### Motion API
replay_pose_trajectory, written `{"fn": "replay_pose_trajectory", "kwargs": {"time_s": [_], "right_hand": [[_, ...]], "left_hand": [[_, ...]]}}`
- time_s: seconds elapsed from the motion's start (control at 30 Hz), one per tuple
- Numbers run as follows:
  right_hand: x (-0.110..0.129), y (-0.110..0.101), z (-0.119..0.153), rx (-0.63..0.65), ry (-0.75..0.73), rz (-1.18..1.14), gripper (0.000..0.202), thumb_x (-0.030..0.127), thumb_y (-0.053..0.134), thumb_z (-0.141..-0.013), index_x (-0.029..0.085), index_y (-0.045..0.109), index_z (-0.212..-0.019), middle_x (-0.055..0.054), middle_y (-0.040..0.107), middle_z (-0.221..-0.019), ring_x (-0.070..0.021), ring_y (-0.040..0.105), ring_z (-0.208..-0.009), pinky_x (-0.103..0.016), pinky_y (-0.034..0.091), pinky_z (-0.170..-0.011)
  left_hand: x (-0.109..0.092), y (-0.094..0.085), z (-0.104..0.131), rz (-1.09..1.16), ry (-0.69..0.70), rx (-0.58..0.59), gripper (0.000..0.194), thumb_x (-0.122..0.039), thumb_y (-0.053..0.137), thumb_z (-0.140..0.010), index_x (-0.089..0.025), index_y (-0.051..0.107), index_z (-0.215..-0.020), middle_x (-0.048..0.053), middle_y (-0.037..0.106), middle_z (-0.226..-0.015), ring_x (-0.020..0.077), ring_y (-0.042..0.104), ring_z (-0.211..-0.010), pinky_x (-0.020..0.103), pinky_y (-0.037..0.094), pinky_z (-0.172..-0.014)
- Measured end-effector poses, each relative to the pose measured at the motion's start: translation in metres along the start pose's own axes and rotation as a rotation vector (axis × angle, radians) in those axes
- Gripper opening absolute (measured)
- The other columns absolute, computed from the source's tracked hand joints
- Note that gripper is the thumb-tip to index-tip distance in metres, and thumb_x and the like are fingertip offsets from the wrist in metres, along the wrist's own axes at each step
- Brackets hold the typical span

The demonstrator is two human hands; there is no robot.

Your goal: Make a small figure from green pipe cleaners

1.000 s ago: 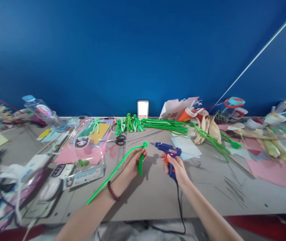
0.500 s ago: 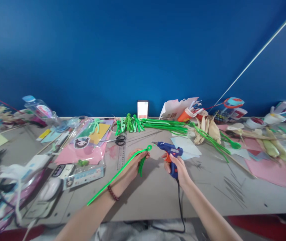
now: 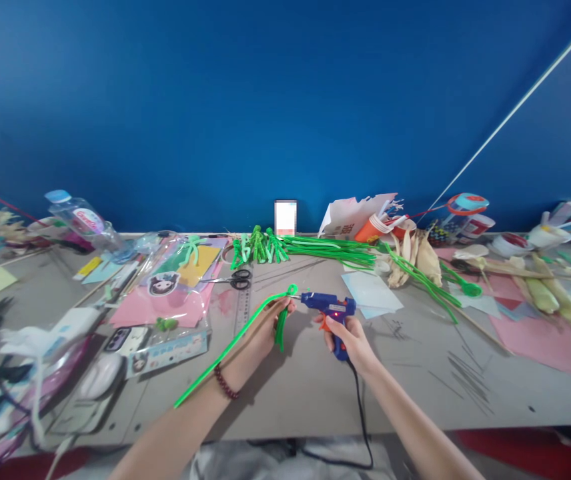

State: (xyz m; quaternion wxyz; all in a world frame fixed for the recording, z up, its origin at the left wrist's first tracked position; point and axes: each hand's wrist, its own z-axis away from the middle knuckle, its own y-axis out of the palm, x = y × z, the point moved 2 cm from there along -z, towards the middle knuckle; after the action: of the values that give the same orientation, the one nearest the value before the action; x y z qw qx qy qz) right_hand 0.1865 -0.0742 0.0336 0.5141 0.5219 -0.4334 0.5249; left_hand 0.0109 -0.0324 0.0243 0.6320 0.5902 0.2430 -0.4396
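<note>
The left hand (image 3: 271,321) pinches a green pipe cleaner (image 3: 235,341). Right of it, the right hand (image 3: 348,337) grips the glue gun (image 3: 333,308), nozzle at its loop.

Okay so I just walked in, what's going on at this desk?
Someone's left hand holds a green fuzzy stem with a small loop at its end. The right hand grips a blue glue gun, its nozzle right up by that loop. Whether glue is coming out is too small to tell. Scissors and more green stems lie farther back on the desk.
</note>
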Motion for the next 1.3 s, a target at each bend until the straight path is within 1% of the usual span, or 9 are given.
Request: {"fn": "replay_pose_trajectory", "kwargs": {"time_s": [0.2,0.4,0.53,0.67,0.8,0.93,1.07,1.17,1.3], "right_hand": [[-0.001,0.001,0.0,-0.024,-0.023,0.056,0.043,0.053,0.055,-0.078,0.011,0.065,-0.086,0.003,0.05,-0.043,-0.009,0.043,-0.039,-0.022,0.036,-0.044],[0.0,0.002,0.001,-0.077,-0.065,0.141,0.043,0.054,0.055,-0.078,0.012,0.065,-0.083,0.002,0.05,-0.042,-0.0102,0.045,-0.04,-0.024,0.041,-0.046],[-0.001,0.002,0.002,-0.104,-0.113,0.265,0.042,0.052,0.052,-0.081,0.012,0.066,-0.076,0.0,0.051,-0.044,-0.0114,0.047,-0.043,-0.024,0.041,-0.046],[-0.003,0.002,0.005,-0.122,-0.222,0.454,0.037,0.046,0.049,-0.084,0.013,0.065,-0.077,0.001,0.05,-0.046,-0.0114,0.045,-0.041,-0.023,0.036,-0.041],[-0.002,0.004,0.009,-0.184,-0.428,0.766,0.029,0.038,0.051,-0.083,0.015,0.059,-0.066,-0.003,0.055,-0.052,-0.0137,0.05,-0.045,-0.025,0.039,-0.047],[0.003,0.009,0.012,-0.211,-0.611,0.929,0.017,0.031,0.053,-0.082,0.015,0.061,-0.084,-0.006,0.064,-0.065,-0.0172,0.06,-0.057,-0.025,0.043,-0.055],[0.006,0.012,0.013,-0.219,-0.691,1.057,0.019,0.028,0.052,-0.082,0.015,0.06,-0.093,-0.006,0.065,-0.067,-0.0165,0.062,-0.058,-0.024,0.043,-0.054],[0.004,0.012,0.013,-0.225,-0.716,1.128,0.021,0.027,0.052,-0.08,0.014,0.061,-0.095,-0.006,0.065,-0.067,-0.0158,0.061,-0.057,-0.023,0.041,-0.052],[0.002,0.01,0.012,-0.234,-0.67,1.173,0.022,0.027,0.052,-0.08,0.015,0.062,-0.095,-0.005,0.064,-0.064,-0.0149,0.061,-0.056,-0.022,0.04,-0.052]], "left_hand": [[0.006,-0.007,-0.007,0.022,0.011,-0.023,0.022,-0.035,0.076,-0.064,-0.018,0.067,-0.076,0.003,0.065,-0.074,0.0157,0.06,-0.072,0.027,0.045,-0.075],[0.001,0.0,-0.003,0.035,0.024,-0.016,0.019,-0.031,0.076,-0.065,-0.016,0.066,-0.071,0.004,0.065,-0.072,0.0149,0.06,-0.07,0.025,0.045,-0.073],[0.0,0.0,-0.003,0.042,0.017,-0.018,0.021,-0.032,0.077,-0.063,-0.016,0.066,-0.072,0.004,0.065,-0.071,0.0154,0.061,-0.069,0.027,0.045,-0.074],[0.002,-0.001,-0.004,0.066,0.02,-0.077,0.024,-0.032,0.078,-0.061,-0.017,0.065,-0.074,0.002,0.066,-0.072,0.0148,0.062,-0.067,0.028,0.045,-0.076],[-0.002,0.004,-0.002,0.056,0.037,-0.127,0.022,-0.028,0.077,-0.061,-0.016,0.062,-0.072,0.0,0.064,-0.065,0.0123,0.061,-0.062,0.025,0.045,-0.069],[-0.005,0.006,-0.002,0.045,0.033,-0.132,0.02,-0.025,0.077,-0.062,-0.015,0.062,-0.07,-0.001,0.062,-0.063,0.0101,0.059,-0.06,0.022,0.045,-0.066],[-0.002,0.003,-0.003,0.045,0.026,-0.162,0.021,-0.026,0.078,-0.06,-0.016,0.062,-0.069,-0.002,0.062,-0.064,0.0096,0.059,-0.06,0.021,0.045,-0.067],[-0.002,0.002,0.0,0.037,0.032,-0.147,0.02,-0.028,0.078,-0.061,-0.017,0.064,-0.071,0.0,0.065,-0.068,0.0118,0.061,-0.064,0.022,0.046,-0.067],[-0.009,0.003,0.005,0.046,0.044,-0.146,0.021,-0.029,0.078,-0.06,-0.016,0.066,-0.072,0.003,0.068,-0.075,0.0158,0.064,-0.075,0.026,0.047,-0.078]]}}
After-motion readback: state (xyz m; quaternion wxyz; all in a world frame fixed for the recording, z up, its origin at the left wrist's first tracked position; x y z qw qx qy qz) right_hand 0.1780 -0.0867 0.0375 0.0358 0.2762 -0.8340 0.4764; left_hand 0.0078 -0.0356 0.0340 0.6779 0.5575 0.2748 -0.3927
